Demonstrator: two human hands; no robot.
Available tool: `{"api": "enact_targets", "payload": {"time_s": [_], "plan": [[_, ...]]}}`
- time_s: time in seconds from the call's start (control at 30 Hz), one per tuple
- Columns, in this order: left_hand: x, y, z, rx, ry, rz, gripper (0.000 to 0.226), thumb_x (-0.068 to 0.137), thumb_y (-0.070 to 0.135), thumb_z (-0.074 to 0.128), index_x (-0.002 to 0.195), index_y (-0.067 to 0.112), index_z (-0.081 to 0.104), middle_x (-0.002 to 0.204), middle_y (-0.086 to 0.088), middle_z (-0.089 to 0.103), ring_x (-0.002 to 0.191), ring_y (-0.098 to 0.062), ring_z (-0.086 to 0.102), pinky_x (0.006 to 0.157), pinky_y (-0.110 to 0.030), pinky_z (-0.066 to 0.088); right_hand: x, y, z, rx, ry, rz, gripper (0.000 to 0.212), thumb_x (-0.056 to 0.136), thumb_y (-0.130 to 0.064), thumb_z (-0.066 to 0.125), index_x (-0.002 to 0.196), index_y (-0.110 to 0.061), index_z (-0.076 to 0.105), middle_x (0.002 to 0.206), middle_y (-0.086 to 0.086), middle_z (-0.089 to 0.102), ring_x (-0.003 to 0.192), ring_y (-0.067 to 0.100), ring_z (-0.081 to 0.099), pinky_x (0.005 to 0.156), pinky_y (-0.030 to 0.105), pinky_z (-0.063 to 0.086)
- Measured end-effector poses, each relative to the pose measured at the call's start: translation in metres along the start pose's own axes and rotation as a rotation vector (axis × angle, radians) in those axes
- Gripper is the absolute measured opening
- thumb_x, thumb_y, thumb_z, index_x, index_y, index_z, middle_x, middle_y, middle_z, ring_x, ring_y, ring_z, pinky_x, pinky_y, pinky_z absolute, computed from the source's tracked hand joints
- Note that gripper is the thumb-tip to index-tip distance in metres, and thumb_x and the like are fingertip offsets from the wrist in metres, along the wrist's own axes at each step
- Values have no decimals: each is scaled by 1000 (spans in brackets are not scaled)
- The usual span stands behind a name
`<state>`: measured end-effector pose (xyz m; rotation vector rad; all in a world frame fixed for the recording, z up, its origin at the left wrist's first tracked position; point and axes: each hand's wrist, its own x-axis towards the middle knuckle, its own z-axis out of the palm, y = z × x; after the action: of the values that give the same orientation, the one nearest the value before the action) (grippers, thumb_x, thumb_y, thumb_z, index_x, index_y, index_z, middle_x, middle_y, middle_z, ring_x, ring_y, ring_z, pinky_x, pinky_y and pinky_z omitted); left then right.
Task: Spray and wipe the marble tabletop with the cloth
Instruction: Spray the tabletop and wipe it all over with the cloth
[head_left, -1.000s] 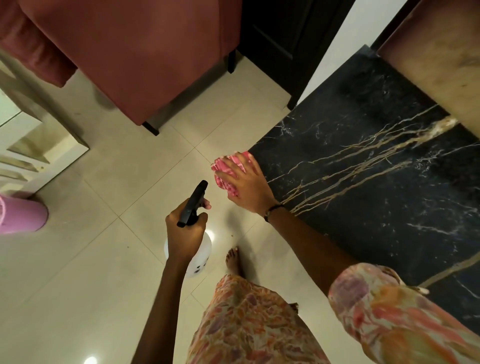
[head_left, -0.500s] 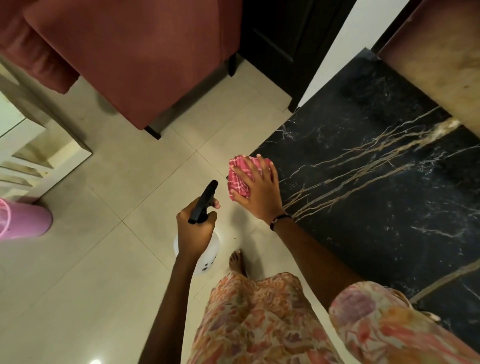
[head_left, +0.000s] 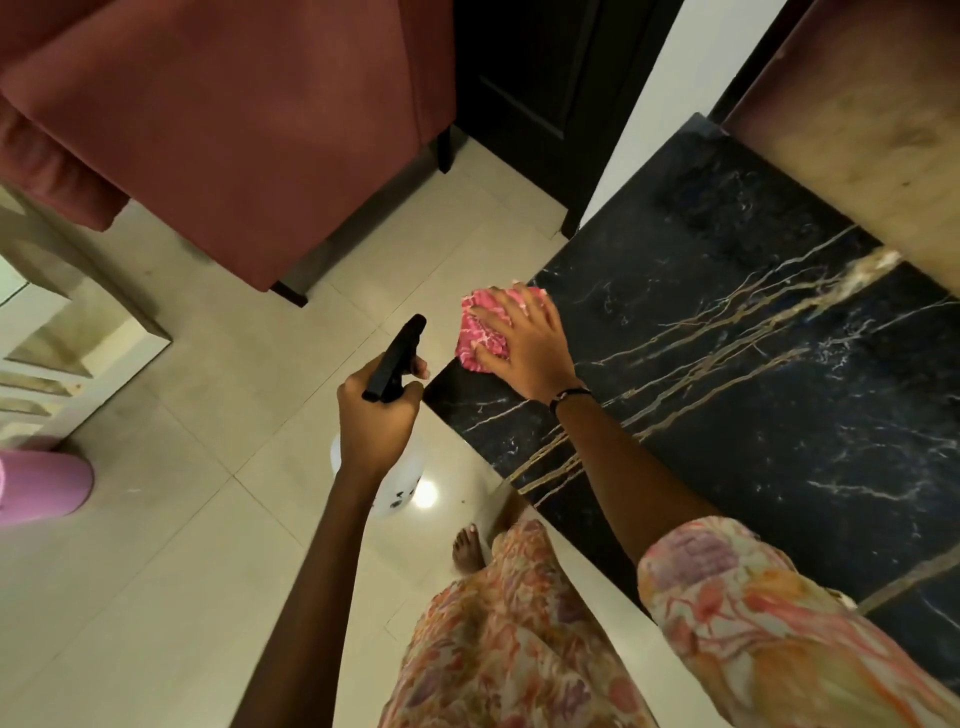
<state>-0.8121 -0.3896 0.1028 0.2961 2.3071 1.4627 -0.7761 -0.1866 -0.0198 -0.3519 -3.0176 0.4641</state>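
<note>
The black marble tabletop (head_left: 753, 374) with gold and white veins fills the right side. A crumpled pink cloth (head_left: 480, 330) lies on its near-left edge, pressed flat under my right hand (head_left: 524, 343), whose fingers are spread over it. My left hand (head_left: 376, 415) hangs off the table's left side, above the floor, wrapped around the neck of a white spray bottle (head_left: 397, 488) with a black trigger head (head_left: 395, 358). The nozzle points away from me, toward the cloth.
A red upholstered chair (head_left: 234, 130) stands on the tiled floor at top left. A pink bin (head_left: 41, 488) sits at the left edge, beside a white step. A beige marble slab (head_left: 857, 135) borders the tabletop at top right. My bare foot (head_left: 467, 545) is near the table's corner.
My right hand has slid the cloth to the right, further along the table's edge. The left hand and spray bottle shifted right with it and stay off the table.
</note>
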Motion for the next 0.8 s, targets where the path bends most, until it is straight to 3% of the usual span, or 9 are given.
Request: {"api": "enact_targets", "payload": {"time_s": [0.13,0.3,0.43,0.57,0.67,0.8], "plan": [[20,24,27,-14,-31,15,33,76,-13,51,88,16,64,85,-11,67,48,-7,47,51,-16,39,17,51,-15,-50,36,75,55,90,-52,54,138,-25,50,150,6,43,142,32,32,118,52,15],[57,59,67,-19,-98,48,45,73,-12,51,84,31,62,82,-14,67,50,-19,43,53,-28,38,49,105,-31,-69,73,189,57,89,-52,53,141,-28,47,151,5,41,142,32,30,118,52,14],[88,83,101,1,-158,100,55,74,-11,52,82,42,59,83,-11,67,49,-17,42,51,-22,37,77,161,-48,-72,121,275,60,89,-53,51,143,-30,43,153,5,39,143,33,28,119,52,14],[119,99,140,19,-187,137,29,75,-10,54,83,15,66,84,-3,69,51,-2,50,60,-21,40,111,227,-67,-94,162,435,65,88,-58,41,147,-32,35,155,5,34,145,33,22,119,49,8],[138,106,167,3,-213,155,33,77,-10,54,87,20,65,86,8,68,54,3,55,65,-13,42,130,271,-76,-106,202,557,67,87,-59,39,148,-30,34,154,6,34,145,33,22,120,50,9],[148,112,194,-46,-248,160,34,78,-12,54,94,15,66,87,5,69,57,2,60,66,-7,44,154,307,-85,-136,226,649,65,91,-60,34,149,-31,32,155,7,32,145,34,21,119,52,10]]}}
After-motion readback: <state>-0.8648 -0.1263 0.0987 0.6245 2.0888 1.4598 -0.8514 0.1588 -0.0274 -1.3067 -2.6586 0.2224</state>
